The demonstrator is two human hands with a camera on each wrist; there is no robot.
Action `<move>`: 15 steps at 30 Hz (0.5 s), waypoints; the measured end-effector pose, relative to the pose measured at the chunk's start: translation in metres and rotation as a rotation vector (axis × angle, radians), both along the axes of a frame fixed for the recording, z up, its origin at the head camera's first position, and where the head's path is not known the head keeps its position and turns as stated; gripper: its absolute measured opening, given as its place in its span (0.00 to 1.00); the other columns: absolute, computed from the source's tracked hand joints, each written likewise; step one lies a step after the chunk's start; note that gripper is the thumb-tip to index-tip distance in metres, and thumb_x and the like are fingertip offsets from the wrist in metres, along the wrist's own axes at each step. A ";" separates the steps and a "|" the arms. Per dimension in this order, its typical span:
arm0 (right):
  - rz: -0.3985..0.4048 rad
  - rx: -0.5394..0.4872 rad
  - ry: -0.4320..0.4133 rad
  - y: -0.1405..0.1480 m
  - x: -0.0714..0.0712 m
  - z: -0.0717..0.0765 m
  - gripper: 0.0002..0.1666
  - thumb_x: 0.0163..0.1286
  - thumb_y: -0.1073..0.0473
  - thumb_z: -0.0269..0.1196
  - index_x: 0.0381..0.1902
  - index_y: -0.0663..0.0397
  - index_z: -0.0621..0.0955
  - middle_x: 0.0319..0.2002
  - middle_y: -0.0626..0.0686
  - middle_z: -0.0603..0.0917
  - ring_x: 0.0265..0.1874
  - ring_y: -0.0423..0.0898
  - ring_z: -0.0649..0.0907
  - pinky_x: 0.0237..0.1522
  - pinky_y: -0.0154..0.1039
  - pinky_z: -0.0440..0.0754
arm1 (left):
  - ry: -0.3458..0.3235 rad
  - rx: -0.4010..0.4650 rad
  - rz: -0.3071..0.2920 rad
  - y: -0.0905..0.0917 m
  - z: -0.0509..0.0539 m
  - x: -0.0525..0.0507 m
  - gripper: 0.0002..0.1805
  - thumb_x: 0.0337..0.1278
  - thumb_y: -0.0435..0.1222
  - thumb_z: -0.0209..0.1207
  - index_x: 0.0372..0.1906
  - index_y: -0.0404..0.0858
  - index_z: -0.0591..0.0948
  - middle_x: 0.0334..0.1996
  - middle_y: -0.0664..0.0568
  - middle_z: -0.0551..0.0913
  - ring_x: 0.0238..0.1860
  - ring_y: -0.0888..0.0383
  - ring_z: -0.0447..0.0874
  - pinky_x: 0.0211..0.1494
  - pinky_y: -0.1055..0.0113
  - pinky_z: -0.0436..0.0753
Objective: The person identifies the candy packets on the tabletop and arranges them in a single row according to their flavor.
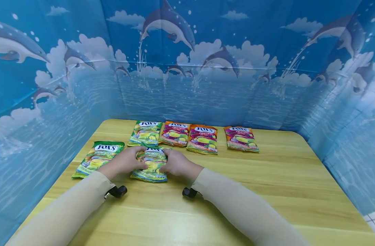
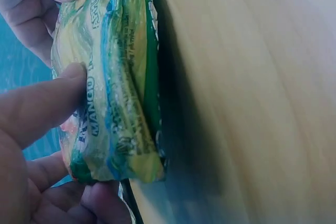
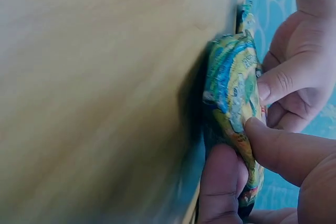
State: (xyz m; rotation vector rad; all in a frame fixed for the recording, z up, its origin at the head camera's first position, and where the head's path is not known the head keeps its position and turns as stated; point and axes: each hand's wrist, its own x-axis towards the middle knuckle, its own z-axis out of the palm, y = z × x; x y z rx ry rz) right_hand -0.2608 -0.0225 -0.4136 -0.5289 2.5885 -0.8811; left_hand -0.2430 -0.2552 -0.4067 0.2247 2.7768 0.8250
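Both hands grip a green Fox's candy bag [image 1: 151,164] by its opposite sides, over the left half of the table. My left hand [image 1: 125,160] has its side, and my right hand [image 1: 179,164] has the other. The left wrist view shows the left thumb on the printed face of the bag [image 2: 100,87], with fingers curled at its edge. From the right wrist, the right thumb presses the face while fingers reach under the bag [image 3: 231,72]. Left of the hands lies another green candy bag [image 1: 98,159]. Directly behind is a third green bag [image 1: 145,133].
Along the back of the wooden table [image 1: 267,191] lie a red-orange fruit candy bag [image 1: 175,134], a second one [image 1: 202,139] touching it, and a third [image 1: 241,139] apart to the right. A dolphin-printed curtain [image 1: 187,95] hangs behind and at both sides.
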 end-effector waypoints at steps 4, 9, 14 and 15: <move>0.006 0.022 0.009 -0.015 -0.001 -0.005 0.56 0.67 0.49 0.76 0.84 0.57 0.60 0.79 0.57 0.70 0.77 0.52 0.72 0.78 0.50 0.70 | -0.013 -0.016 -0.007 -0.013 -0.001 0.001 0.47 0.62 0.51 0.73 0.81 0.42 0.66 0.77 0.36 0.70 0.71 0.36 0.74 0.65 0.39 0.79; 0.045 0.056 0.022 -0.026 -0.001 -0.010 0.58 0.67 0.45 0.76 0.84 0.56 0.59 0.80 0.57 0.68 0.79 0.53 0.70 0.79 0.49 0.69 | -0.022 -0.071 -0.021 -0.028 0.001 0.003 0.46 0.65 0.50 0.71 0.82 0.39 0.65 0.78 0.35 0.68 0.75 0.33 0.69 0.67 0.38 0.77; 0.142 0.183 0.082 -0.035 -0.003 -0.010 0.59 0.67 0.37 0.73 0.85 0.52 0.59 0.81 0.57 0.66 0.80 0.52 0.68 0.80 0.48 0.68 | -0.023 -0.095 -0.056 -0.042 0.003 0.004 0.46 0.66 0.50 0.70 0.81 0.37 0.65 0.76 0.34 0.70 0.75 0.32 0.69 0.70 0.36 0.75; 0.158 0.210 0.094 -0.037 -0.003 -0.010 0.60 0.66 0.35 0.73 0.85 0.52 0.59 0.81 0.58 0.66 0.80 0.52 0.68 0.80 0.47 0.68 | -0.022 -0.099 -0.064 -0.044 0.002 0.004 0.45 0.67 0.50 0.70 0.81 0.37 0.65 0.76 0.34 0.70 0.75 0.32 0.69 0.71 0.35 0.74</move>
